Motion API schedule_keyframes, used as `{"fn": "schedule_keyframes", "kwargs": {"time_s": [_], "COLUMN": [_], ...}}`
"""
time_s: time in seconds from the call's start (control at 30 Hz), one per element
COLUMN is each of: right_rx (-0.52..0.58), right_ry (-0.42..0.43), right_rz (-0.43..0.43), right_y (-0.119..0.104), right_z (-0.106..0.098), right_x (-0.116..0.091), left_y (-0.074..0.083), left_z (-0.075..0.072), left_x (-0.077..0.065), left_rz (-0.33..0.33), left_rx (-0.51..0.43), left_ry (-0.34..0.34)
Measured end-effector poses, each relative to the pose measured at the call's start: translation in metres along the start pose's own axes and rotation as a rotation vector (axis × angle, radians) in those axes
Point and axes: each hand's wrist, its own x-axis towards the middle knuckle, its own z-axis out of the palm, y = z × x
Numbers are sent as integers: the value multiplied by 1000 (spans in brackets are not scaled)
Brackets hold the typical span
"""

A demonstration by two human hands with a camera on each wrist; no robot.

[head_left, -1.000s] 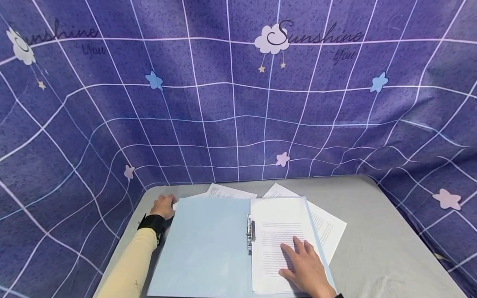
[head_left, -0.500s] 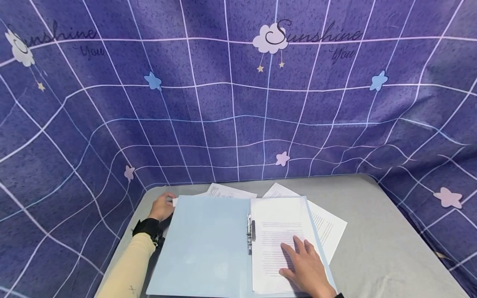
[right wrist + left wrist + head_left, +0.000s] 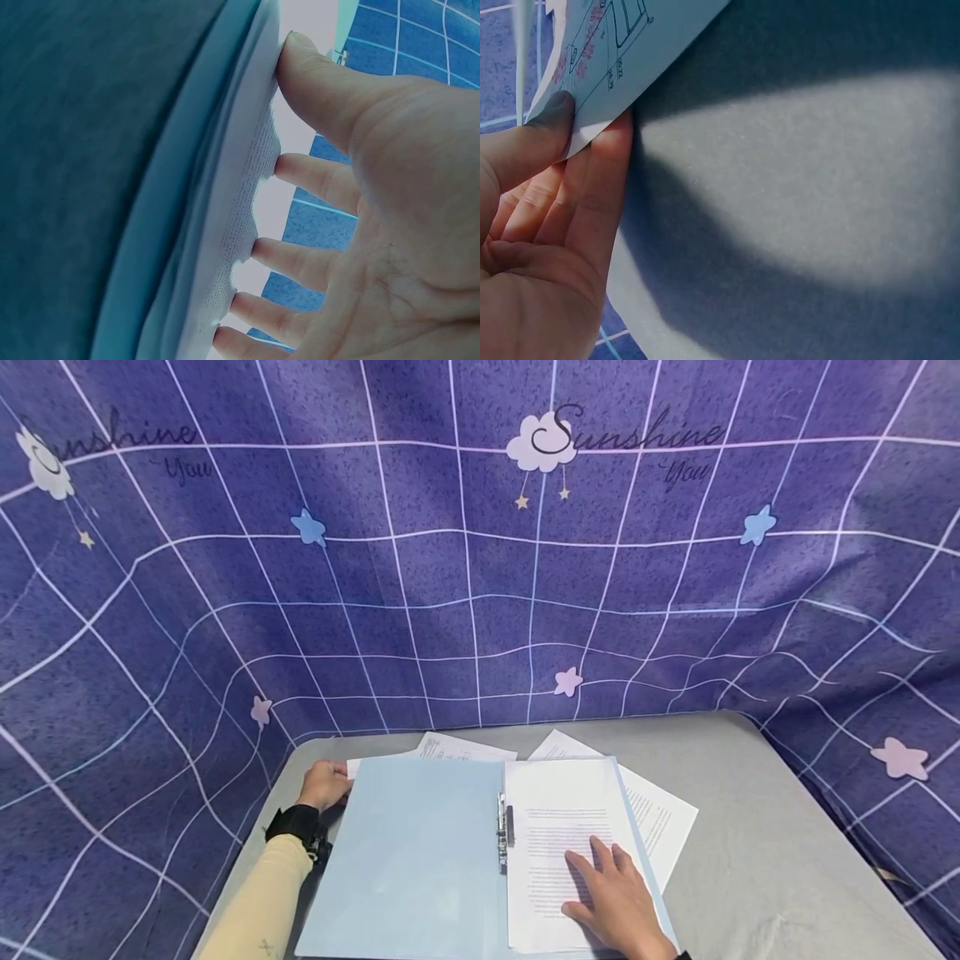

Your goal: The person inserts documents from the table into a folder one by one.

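Observation:
A light blue folder (image 3: pixel 420 852) lies spread on the grey table, a metal clip (image 3: pixel 504 832) along its spine. On its right side sits a stack of printed paper (image 3: pixel 555 785). My right hand (image 3: pixel 618 902) rests on that stack with fingers spread, the fingertips on the top page in the right wrist view. Beyond the folder's upper left corner, my left hand (image 3: pixel 324 785) pinches the corner of a sheet (image 3: pixel 615 67) between thumb and fingers. In the left wrist view this sheet carries line drawings and red handwriting. Most of it is hidden under the folder.
One printed sheet (image 3: pixel 465 747) pokes out behind the folder's top edge. Another sheet (image 3: pixel 663 814) sticks out from under its right side. A purple patterned curtain (image 3: pixel 480 568) surrounds the back and sides of the grey table (image 3: pixel 772 835).
My left hand has shifted slightly left and lower, and more of the white sheet's corner shows beside the folder. The right hand stays in place on the pages.

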Motion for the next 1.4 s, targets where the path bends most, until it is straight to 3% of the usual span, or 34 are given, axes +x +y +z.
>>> {"fn": "schedule_keyframes", "kwargs": {"time_s": [0.17, 0.37, 0.83, 1.13, 1.4], "right_rx": [-2, -1, 12, 13, -4], "right_ry": [7, 15, 27, 29, 3], "right_rz": [-9, -11, -12, -16, -1], "right_y": [0, 0, 3, 2, 0], "right_z": [1, 1, 5, 4, 1], "right_x": [-1, 0, 0, 0, -1], "left_y": [5, 16, 62, 98, 126], "left_z": [-7, -21, -64, -82, -91], "left_x": [-7, -15, -42, -60, -72], "left_rz": [33, 71, 347, 491, 587], "left_rx": [11, 80, 307, 410, 432], "left_ry": [18, 107, 502, 617, 697]}}
